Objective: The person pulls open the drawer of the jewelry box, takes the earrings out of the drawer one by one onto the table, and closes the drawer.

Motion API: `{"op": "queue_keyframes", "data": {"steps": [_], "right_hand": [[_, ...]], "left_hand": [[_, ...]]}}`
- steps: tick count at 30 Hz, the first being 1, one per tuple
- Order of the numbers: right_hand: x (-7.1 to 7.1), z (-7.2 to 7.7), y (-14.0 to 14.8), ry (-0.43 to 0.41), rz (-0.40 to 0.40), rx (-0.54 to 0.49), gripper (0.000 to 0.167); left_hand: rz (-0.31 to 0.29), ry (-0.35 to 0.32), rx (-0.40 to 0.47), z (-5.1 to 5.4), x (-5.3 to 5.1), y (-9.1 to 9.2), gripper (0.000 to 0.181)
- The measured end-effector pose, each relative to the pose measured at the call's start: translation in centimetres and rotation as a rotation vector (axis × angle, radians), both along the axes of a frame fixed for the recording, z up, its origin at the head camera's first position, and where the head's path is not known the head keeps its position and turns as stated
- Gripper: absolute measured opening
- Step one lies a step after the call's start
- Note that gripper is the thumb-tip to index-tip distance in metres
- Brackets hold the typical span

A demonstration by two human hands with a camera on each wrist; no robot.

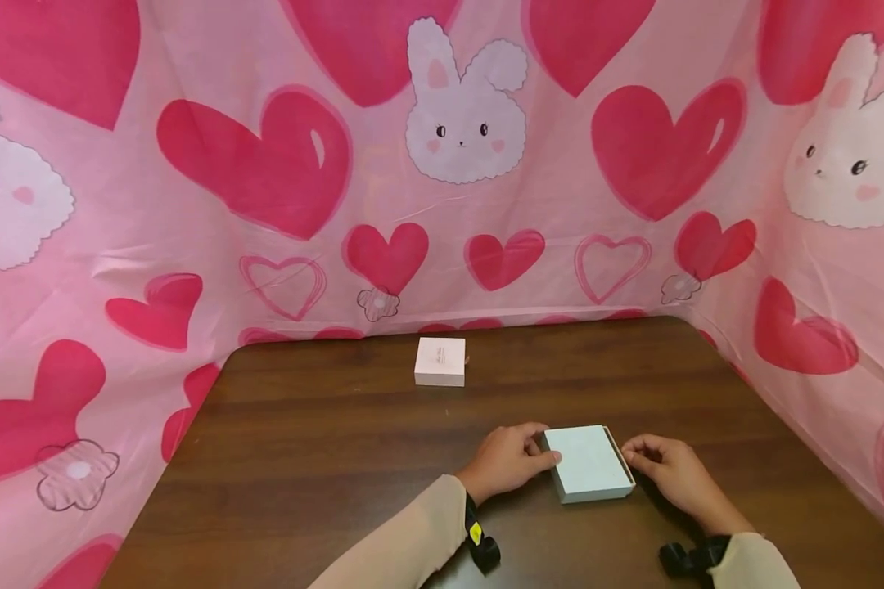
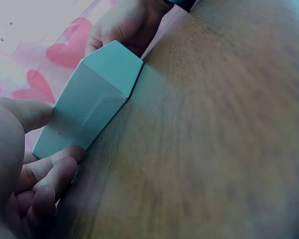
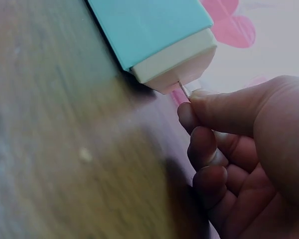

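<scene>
A pale mint-green drawer box (image 1: 591, 460) lies flat on the table, with a strip of its whitish inner drawer (image 3: 177, 62) showing at the right end. My left hand (image 1: 507, 460) grips the left end of the box's sleeve (image 2: 89, 99), thumb at one edge and fingertips at the other. At the right end, my right hand (image 1: 674, 474) pinches a thin pull tab (image 3: 184, 91) on the drawer's end between thumb and forefinger. Its other fingers (image 3: 209, 181) are curled in below. What the drawer holds is hidden under the sleeve.
Farther back on the brown wooden table (image 1: 324, 458) stands a small white box (image 1: 439, 361) with faint print on its lid and a small tab on its right side. A pink cloth (image 1: 442, 204) with hearts and rabbits hangs around the table's back and sides.
</scene>
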State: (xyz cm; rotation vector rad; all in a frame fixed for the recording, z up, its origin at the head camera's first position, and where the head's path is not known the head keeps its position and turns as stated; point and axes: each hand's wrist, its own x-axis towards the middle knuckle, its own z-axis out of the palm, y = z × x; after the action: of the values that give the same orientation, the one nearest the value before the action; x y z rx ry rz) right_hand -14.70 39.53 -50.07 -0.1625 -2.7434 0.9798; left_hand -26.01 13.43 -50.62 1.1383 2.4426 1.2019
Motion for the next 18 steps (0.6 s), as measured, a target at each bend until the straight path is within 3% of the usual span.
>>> {"op": "queue_keyframes", "data": {"steps": [18], "right_hand": [[0.41,0.53,0.83,-0.028,-0.015,0.041,0.011]], "left_hand": [[-0.008,-0.016,0.005,0.01,-0.11,-0.03,0.051]]}}
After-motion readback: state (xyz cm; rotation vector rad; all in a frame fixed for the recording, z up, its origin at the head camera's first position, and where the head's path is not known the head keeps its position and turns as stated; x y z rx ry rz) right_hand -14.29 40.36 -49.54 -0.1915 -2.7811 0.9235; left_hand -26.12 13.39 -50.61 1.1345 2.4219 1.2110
